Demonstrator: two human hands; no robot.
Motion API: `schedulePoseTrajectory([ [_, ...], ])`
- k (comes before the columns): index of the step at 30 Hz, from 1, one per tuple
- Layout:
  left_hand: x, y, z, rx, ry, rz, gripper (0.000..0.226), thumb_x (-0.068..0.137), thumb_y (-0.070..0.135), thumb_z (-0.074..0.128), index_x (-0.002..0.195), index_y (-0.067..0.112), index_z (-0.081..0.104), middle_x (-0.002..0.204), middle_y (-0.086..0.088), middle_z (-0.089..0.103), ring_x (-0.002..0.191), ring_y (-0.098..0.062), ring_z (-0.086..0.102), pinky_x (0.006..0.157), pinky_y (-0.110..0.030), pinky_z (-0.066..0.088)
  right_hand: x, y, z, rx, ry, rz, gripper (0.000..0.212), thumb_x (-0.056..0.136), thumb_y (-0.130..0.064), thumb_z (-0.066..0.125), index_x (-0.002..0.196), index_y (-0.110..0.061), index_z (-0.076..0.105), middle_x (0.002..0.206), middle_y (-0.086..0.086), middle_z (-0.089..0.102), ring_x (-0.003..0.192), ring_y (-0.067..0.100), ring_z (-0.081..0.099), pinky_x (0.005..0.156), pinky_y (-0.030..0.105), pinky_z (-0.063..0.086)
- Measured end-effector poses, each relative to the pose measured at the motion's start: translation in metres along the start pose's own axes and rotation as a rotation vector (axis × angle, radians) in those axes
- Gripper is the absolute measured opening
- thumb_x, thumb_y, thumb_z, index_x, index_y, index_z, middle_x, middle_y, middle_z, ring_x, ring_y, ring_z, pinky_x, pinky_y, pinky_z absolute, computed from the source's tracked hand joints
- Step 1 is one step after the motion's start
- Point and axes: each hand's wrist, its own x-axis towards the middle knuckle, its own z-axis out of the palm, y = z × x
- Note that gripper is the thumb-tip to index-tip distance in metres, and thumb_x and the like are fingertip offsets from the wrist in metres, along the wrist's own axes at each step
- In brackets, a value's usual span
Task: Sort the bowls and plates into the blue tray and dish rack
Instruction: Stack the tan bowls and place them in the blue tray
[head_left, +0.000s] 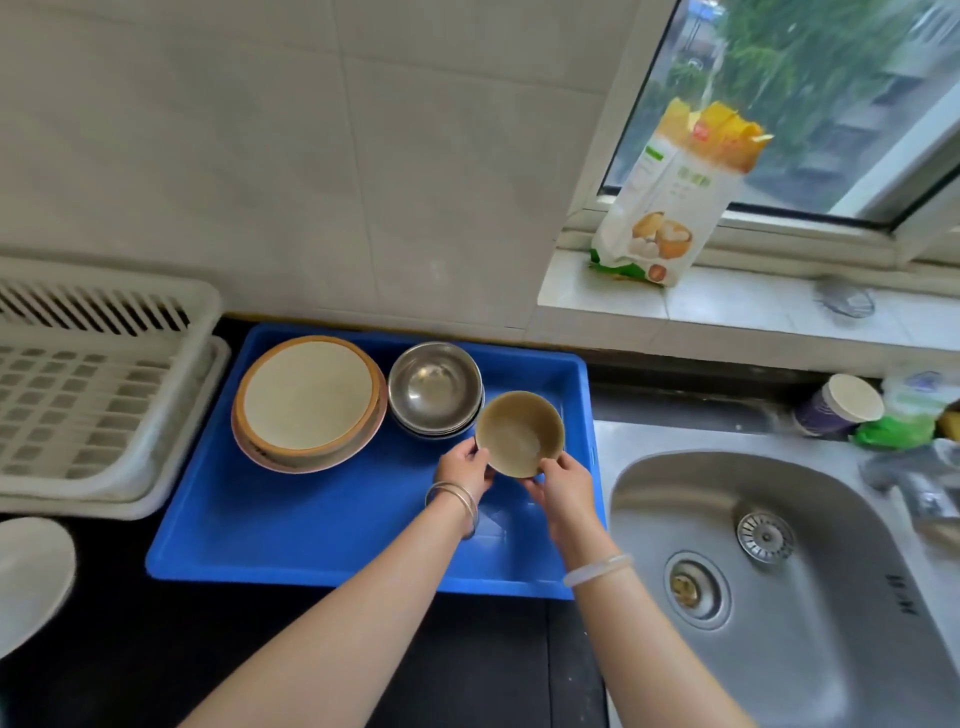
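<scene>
A tan bowl (519, 432) is held over the right part of the blue tray (311, 519). My left hand (464, 467) grips its left side and my right hand (563, 486) grips its near right side. In the tray's far left lies a stack of plates (309, 400), cream with orange and pink rims. Beside it stands a stack of steel bowls (435, 387), just behind the tan bowl. The white dish rack (88, 395) sits left of the tray with nothing in it.
A steel sink (779, 561) lies right of the tray, with a tap (924, 488) at its right edge. A white plate (31, 577) shows at the lower left. A flour bag (675, 197) stands on the windowsill. A paper cup (839, 405) stands behind the sink.
</scene>
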Motion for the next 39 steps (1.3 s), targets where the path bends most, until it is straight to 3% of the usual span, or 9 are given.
schedulePoseTrajectory([
  [5,0.015,0.002,0.016,-0.034,-0.003,0.012,0.024,0.09,-0.001,0.039,0.099,0.006,0.06,0.075,-0.007,0.053,0.066,-0.016,0.05,0.055,-0.021,0.044,0.022,-0.008,0.005,0.049,0.005,0.023,0.028,0.094,0.001,0.04,0.114,-0.001,0.059,0.109,0.015,0.059,0.1,0.028,0.06,0.058,0.019,0.051],
  [11,0.028,0.0,0.027,-0.097,0.021,0.007,0.029,0.092,0.004,0.039,0.112,0.011,0.059,0.098,-0.009,0.058,0.09,-0.024,0.056,0.067,-0.026,0.047,0.037,-0.015,0.012,0.118,0.004,0.045,0.03,0.097,-0.002,0.04,0.123,0.0,0.055,0.12,0.018,0.058,0.11,0.03,0.058,0.073,0.025,0.054],
  [16,0.032,0.002,0.036,-0.197,-0.027,-0.031,0.035,0.095,0.01,0.039,0.128,0.016,0.051,0.107,-0.007,0.056,0.099,-0.024,0.055,0.086,-0.033,0.045,0.044,-0.017,0.013,0.147,0.042,0.043,0.028,0.096,-0.002,0.042,0.12,0.0,0.056,0.12,0.019,0.058,0.111,0.027,0.058,0.07,0.021,0.053],
  [18,0.033,0.002,0.038,-0.205,-0.03,-0.025,0.036,0.095,0.01,0.039,0.129,0.017,0.05,0.108,-0.006,0.057,0.101,-0.023,0.056,0.087,-0.033,0.045,0.046,-0.018,0.013,0.119,0.053,0.021,0.029,0.095,0.0,0.044,0.122,-0.001,0.054,0.12,0.017,0.058,0.111,0.025,0.058,0.062,0.016,0.053],
  [22,0.036,0.002,0.041,-0.171,-0.008,-0.005,0.037,0.094,0.012,0.04,0.13,0.015,0.051,0.112,-0.008,0.059,0.103,-0.024,0.058,0.085,-0.032,0.045,0.046,-0.022,0.013,0.236,0.037,0.057,0.016,0.096,-0.007,0.042,0.105,-0.01,0.056,0.105,0.011,0.058,0.108,0.027,0.058,0.081,0.03,0.055],
  [24,0.038,0.002,0.042,-0.158,0.004,-0.008,0.037,0.094,0.012,0.041,0.13,0.015,0.051,0.116,-0.01,0.06,0.105,-0.026,0.058,0.086,-0.033,0.046,0.043,-0.024,0.013,0.279,0.025,0.079,0.014,0.098,-0.012,0.04,0.102,-0.014,0.054,0.098,0.007,0.058,0.103,0.025,0.06,0.072,0.026,0.054],
  [27,0.039,0.001,0.041,-0.148,0.008,-0.008,0.037,0.094,0.012,0.042,0.129,0.014,0.052,0.117,-0.011,0.06,0.105,-0.026,0.058,0.087,-0.034,0.047,0.041,-0.025,0.01,0.251,0.007,0.089,0.017,0.099,-0.017,0.039,0.092,-0.019,0.055,0.102,0.008,0.061,0.099,0.025,0.062,0.074,0.027,0.053],
  [32,0.033,0.002,0.036,-0.1,0.005,0.023,0.038,0.093,0.012,0.044,0.132,0.012,0.049,0.106,-0.004,0.058,0.097,-0.022,0.055,0.078,-0.03,0.048,0.034,-0.026,0.005,0.182,-0.017,0.099,0.027,0.098,-0.02,0.042,0.12,-0.01,0.055,0.118,0.013,0.061,0.097,0.023,0.064,0.074,0.027,0.054],
  [39,-0.002,0.0,0.001,0.138,-0.019,0.093,0.036,0.094,0.015,0.045,0.129,0.009,0.05,0.106,-0.003,0.057,0.09,-0.02,0.053,0.07,-0.022,0.048,0.006,-0.017,-0.005,-0.106,-0.028,0.059,0.019,0.098,-0.026,0.04,0.11,-0.015,0.051,0.105,0.006,0.055,0.098,0.029,0.063,0.08,0.033,0.052],
])
